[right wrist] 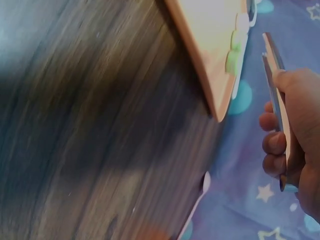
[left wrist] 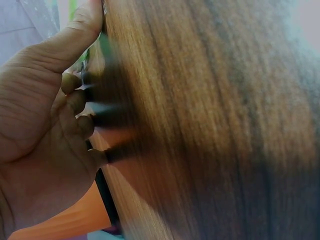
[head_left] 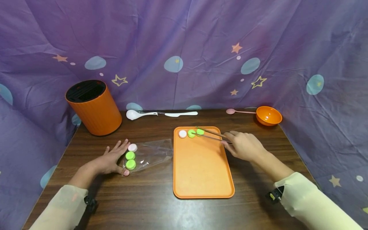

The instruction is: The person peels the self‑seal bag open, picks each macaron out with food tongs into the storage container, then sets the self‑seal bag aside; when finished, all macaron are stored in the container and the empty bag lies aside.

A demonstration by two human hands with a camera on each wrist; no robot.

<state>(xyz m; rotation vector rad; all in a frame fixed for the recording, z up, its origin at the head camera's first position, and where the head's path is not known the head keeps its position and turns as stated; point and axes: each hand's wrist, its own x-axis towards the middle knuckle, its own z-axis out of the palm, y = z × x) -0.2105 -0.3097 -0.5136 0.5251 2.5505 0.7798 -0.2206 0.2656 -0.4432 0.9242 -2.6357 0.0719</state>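
My right hand [head_left: 244, 146] grips a pair of metal tongs [head_left: 211, 131], whose tips reach over the two green round pieces at the tray's far edge. Beside these pieces on the orange tray [head_left: 201, 172] lies a pinkish-white round piece [head_left: 182, 134]. In the right wrist view, the tongs [right wrist: 276, 95] have their two arms slightly apart at the tips. With fingers spread, my left hand [head_left: 110, 160] rests at the near end of a clear plastic bag [head_left: 155, 152]. One pinkish-white piece [head_left: 132, 147] and two green pieces [head_left: 130, 160] show there in a row.
An orange knife block [head_left: 99, 111] stands at the back left. Along the rear edge lie a white ladle [head_left: 133, 114], a white-handled knife [head_left: 181, 114] and a pink spoon [head_left: 231, 111] with its handle by an orange bowl [head_left: 268, 116]. A purple patterned cloth hangs behind.
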